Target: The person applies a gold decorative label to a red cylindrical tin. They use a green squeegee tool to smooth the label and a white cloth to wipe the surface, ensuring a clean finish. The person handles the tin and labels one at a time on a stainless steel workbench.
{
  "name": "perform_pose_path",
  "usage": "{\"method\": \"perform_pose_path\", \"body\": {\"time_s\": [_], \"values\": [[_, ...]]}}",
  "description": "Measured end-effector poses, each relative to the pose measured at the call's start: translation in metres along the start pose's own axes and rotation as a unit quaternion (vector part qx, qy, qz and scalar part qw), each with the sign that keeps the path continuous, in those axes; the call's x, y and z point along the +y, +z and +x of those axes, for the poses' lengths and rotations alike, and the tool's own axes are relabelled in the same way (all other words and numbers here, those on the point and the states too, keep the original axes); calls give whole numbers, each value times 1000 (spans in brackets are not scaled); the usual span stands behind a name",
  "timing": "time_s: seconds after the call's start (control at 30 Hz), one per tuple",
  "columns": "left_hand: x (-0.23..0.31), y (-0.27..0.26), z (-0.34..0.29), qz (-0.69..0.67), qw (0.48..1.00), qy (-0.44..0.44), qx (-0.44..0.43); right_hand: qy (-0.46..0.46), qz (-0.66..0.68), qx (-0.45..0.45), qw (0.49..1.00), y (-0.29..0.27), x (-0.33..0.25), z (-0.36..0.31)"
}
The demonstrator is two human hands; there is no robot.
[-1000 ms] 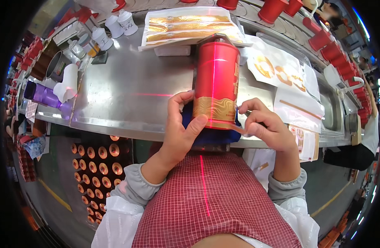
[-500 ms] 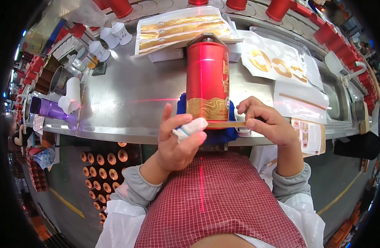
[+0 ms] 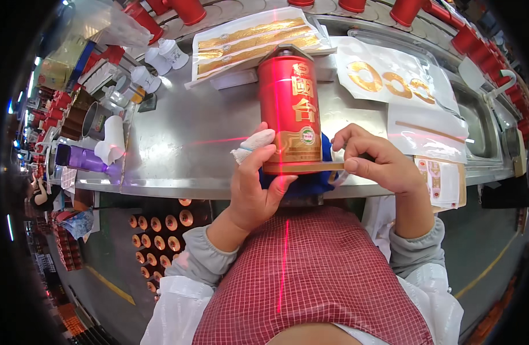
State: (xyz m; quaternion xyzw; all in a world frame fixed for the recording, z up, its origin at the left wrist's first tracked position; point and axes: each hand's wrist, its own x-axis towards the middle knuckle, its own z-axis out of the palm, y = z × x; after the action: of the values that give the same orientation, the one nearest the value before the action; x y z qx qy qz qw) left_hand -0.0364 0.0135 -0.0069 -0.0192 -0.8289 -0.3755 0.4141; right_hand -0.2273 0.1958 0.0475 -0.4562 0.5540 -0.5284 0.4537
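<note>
A red bottle with gold lettering and a gold wavy band lies in front of me, its lower end toward me, over a blue cloth. Along that lower end runs a narrow gold strip, whose right end sticks out past the bottle. My left hand grips the bottle's left side near the base; one finger has a white wrapping. Thumb and index finger of my right hand pinch the strip's free end, the other fingers curled above.
Sheets with gold strips lie behind the bottle, and a sheet with gold curved labels lies right of it. Small labels are at the right edge, near a sink. White bottles and a purple bottle stand left.
The bottle has turned, bringing its gold lettering and round emblem to face up. My left hand has closed onto the bottle's side. The gold strip now shows across the base; my right hand keeps its pinch.
</note>
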Motion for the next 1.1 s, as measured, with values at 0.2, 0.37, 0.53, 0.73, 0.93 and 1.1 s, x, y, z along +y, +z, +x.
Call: {"method": "perform_pose_path", "body": {"time_s": [0.2,0.37,0.53,0.73,0.93,1.1], "values": [[13,-19,1,139,982,116,-57,-4,-27,40,999,-15,11,-20],[13,-20,14,157,951,236,-125,2,-10,70,997,-16,19,-28],[21,-7,31,223,914,298,-161,6,-4,76,997,-15,22,-28],[1,-7,14,85,992,43,-87,28,-3,66,997,-12,17,-23],[9,-24,0,108,987,78,-93,-5,-61,63,996,-18,14,-27],[9,-25,14,121,966,190,-125,-47,-77,78,993,-18,14,-38]]}}
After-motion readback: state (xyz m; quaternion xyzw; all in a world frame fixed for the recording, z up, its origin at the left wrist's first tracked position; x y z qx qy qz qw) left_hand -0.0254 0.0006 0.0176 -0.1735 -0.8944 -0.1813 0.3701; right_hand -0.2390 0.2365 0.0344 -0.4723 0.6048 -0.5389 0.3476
